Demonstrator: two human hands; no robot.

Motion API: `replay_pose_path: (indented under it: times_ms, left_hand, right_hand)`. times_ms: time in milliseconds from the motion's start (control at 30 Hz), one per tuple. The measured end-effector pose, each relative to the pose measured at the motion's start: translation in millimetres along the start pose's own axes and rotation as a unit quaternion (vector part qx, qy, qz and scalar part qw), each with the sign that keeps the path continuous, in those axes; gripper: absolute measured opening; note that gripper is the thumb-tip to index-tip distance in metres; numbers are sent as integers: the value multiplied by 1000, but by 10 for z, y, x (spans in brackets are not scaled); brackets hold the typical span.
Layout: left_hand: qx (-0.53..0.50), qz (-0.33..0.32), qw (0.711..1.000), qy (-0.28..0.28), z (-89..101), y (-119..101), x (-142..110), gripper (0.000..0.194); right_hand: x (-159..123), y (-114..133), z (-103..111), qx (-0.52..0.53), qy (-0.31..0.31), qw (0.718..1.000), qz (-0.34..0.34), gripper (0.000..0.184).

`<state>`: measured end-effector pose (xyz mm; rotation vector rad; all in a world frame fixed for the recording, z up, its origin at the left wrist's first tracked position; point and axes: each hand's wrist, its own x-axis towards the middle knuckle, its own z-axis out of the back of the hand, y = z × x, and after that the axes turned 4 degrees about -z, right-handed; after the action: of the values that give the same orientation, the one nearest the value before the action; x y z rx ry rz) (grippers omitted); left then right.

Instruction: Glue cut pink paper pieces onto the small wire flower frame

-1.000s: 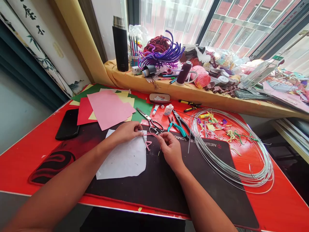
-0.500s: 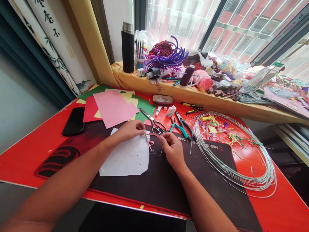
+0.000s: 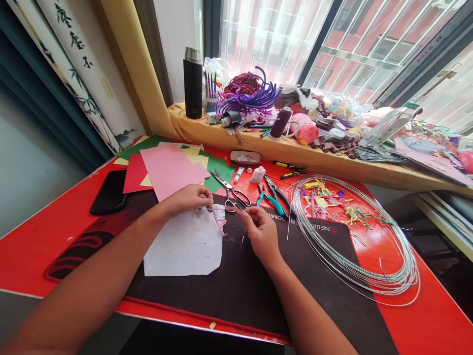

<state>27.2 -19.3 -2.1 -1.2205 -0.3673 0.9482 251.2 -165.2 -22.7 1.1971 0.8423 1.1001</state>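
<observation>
Over the white sheet [image 3: 183,249], my left hand [image 3: 190,198] is closed in a pinch on a thin wire piece [image 3: 215,216]. The wire has a narrow pink strip [image 3: 222,227] about it, hanging in a small loop below the fingertips. My right hand [image 3: 263,235] is closed too, thumb and finger gripping the pink strip's other end, which stretches between both hands. How the strip is fixed to the wire is too small to make out. Scissors [image 3: 231,190] lie just beyond the hands, partly spread.
Teal-handled pliers [image 3: 271,201], black pliers [image 3: 281,195] and a white glue bottle [image 3: 257,174] lie behind my right hand. A big wire coil [image 3: 402,256] surrounds paper scraps at right. Coloured paper [image 3: 173,167] and a black phone [image 3: 109,192] are at left.
My left hand has moved slightly left with the wire piece, and the pink strip between the hands is now straighter. The whole view has shifted a little.
</observation>
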Motion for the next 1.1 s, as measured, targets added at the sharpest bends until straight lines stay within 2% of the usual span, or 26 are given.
replay_pose_path:
  times_ms: [133,300,600,900,1033,1100]
  left_hand:
    - [32,-3,999,-5,45,-24,-35,16]
    - [63,8,998,3,-27,-102,-70,13]
    - [48,39,998,23,17,-93,-71,13]
    - [13,39,998,46,-30,-138,-70,13]
    - [-6,42,998,51,-27,-128,-72,14]
    - [-7,42,998,51,-24,-119,-73,14]
  right_hand:
    - [-2,9,-5,13,3,1000,6,26]
    - [-4,2,-15,28,5,1000,2,25]
    - [128,-135,-9,109,19,989,-94,34]
    - [265,-95,-214,55,65,991,-104,31]
    - [359,-54,-269,16,81,992,-96,22]
    - [377,-29,-279,-43,91,992,-73,16]
